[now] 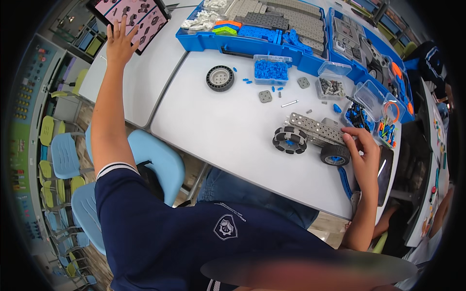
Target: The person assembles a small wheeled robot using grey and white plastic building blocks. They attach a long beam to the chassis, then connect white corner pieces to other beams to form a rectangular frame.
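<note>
Reaching far out, the left hand (119, 41) spreads its fingers wide on a tablet (132, 17). Fingertips of the right hand (363, 154), loosely curled and gripping nothing, touch the grey wheeled model (313, 136) on the white table (228, 131). Just beyond that hand stand clear boxes (371, 109) of small parts.

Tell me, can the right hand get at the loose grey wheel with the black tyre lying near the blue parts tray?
Probably yes. The right hand rests on the wheeled chassis, and the loose wheel lies flat on bare white table with only small blue bits nearby. Nothing blocks a reach across, though it is a long stretch over the chassis.
</note>
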A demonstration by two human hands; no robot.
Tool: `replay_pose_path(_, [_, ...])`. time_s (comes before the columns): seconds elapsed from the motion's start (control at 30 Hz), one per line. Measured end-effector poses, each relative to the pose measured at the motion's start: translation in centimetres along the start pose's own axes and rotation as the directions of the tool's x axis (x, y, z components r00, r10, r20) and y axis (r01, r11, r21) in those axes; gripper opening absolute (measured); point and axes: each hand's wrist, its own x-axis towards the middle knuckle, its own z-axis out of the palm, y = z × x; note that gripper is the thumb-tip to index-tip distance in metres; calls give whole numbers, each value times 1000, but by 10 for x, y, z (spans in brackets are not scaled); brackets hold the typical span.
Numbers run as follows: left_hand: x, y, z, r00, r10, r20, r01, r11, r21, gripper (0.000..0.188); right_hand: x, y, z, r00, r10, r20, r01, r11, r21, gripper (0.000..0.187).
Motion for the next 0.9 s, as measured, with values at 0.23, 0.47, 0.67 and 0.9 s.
replay_pose_path(0.23, [8,4,-1,1000,-9,-13,9,1000,18,59,2,0,0,1000,-14,-3,14,1000,15,18])
replay_pose_path(0.47, [13,10,-2,999,-7,36,7,1000,6,61,1,2,1,999,-36,-7,36,999,2,16])
replay_pose_path(0.67, [15,11,-5,999,-7,42,7,1000,-15,61,0,2,0,1000,-12,0,12,1000,28,16])
replay_pose_path(0.9, [18,21,-7,991,68,-113,-69,998,-7,54,0,0,0,999,-40,-4,40,999,6,16])
